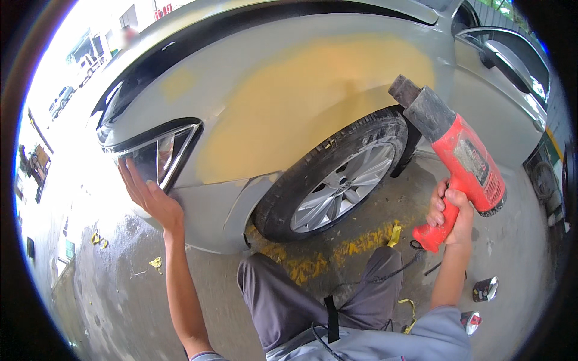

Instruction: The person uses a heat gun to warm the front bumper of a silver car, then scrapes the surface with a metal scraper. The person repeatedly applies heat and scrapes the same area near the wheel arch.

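Note:
My right hand [448,210] is wrapped round the grip of a red heat gun [472,159], whose dark nozzle points up and left toward the car's fender. Its black cord [391,275] runs from the grip down across my legs. Fingers stretched out, my left hand [147,195] rests against the car's headlight [158,156] at the front corner. Between my hands lies the silver fender [211,78], with a large yellowish filler patch [307,96] above the wheel arch. The front wheel [337,183] stands below that patch.
Two cans [485,290] [471,322] stand on the floor by my right elbow. Yellow tape scraps [394,234] lie near the wheel. A side mirror [507,65] juts out at the far right. Below the headlight, the bumper [211,207] shows an uneven seam beside the wheel arch.

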